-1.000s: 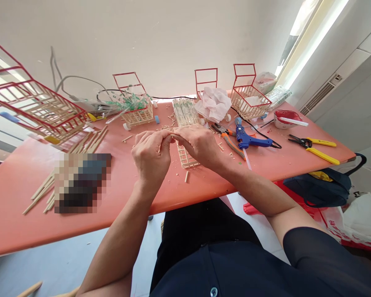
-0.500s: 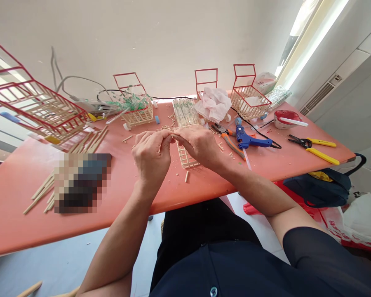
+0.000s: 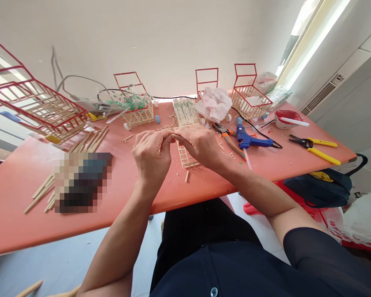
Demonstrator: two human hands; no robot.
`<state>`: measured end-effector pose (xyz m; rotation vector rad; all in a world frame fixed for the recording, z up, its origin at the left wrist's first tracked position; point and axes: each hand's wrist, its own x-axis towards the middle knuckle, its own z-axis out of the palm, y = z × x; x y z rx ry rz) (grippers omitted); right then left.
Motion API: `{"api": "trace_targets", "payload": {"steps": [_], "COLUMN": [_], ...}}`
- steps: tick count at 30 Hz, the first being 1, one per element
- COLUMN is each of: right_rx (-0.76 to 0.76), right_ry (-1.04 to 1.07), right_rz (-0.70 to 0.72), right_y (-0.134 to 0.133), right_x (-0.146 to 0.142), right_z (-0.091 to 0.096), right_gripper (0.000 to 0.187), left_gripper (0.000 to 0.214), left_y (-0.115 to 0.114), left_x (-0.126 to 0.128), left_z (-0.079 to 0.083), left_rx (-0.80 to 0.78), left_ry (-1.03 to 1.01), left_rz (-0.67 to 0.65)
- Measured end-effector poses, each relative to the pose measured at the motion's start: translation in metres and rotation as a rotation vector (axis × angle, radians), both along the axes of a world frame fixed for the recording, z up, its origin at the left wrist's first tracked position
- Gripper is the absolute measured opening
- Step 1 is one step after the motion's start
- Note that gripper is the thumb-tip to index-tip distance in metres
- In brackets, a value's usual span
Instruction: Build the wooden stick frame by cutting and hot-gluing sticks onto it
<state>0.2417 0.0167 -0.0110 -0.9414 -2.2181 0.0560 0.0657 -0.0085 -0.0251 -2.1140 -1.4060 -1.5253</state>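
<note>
My left hand (image 3: pixel 152 153) and my right hand (image 3: pixel 199 143) meet above the table, fingers curled and pressed together at the tips. Whatever they pinch between them is hidden by the fingers. Beneath my right hand lies a small grid of glued wooden sticks (image 3: pixel 185 159), partly covered by that hand. A short piece of wooden stick (image 3: pixel 187 177) rests just in front of the grid. Behind my hands a clear-wrapped bundle of sticks (image 3: pixel 186 111) lies on the table among crumbs and offcuts.
Small stick-built carts (image 3: pixel 252 103) with red frames stand along the wall. To the right are a blue glue gun (image 3: pixel 250 140), orange-handled pliers (image 3: pixel 235 145), yellow-handled wire strippers (image 3: pixel 320 150) and a red-stained cup (image 3: pixel 287 119). Loose sticks (image 3: pixel 43 192) lie on the left of the orange table (image 3: pixel 126 194).
</note>
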Motion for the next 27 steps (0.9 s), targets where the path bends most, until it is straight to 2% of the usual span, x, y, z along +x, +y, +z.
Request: {"api": "trace_targets", "payload": {"steps": [9, 20, 27], "right_rx": [-0.026, -0.05, -0.02], "right_ry": [-0.019, -0.007, -0.004], "right_rz": [-0.008, -0.003, -0.009], "right_y": [-0.0004, -0.0017, -0.003], "right_x": [0.0002, 0.0001, -0.0001], "right_z": [0.0012, 0.0031, 0.0032], "right_gripper": [0.045, 0.055, 0.053], "left_gripper": [0.021, 0.022, 0.02], "left_y": [-0.001, -0.0019, -0.0008], "left_x": [0.0008, 0.001, 0.0005], "left_z": [0.0012, 0.0021, 0.0009], "left_rx": [0.007, -0.036, 0.007], "left_ry": [-0.003, -0.006, -0.017], "left_rz": [0.002, 0.012, -0.011]}}
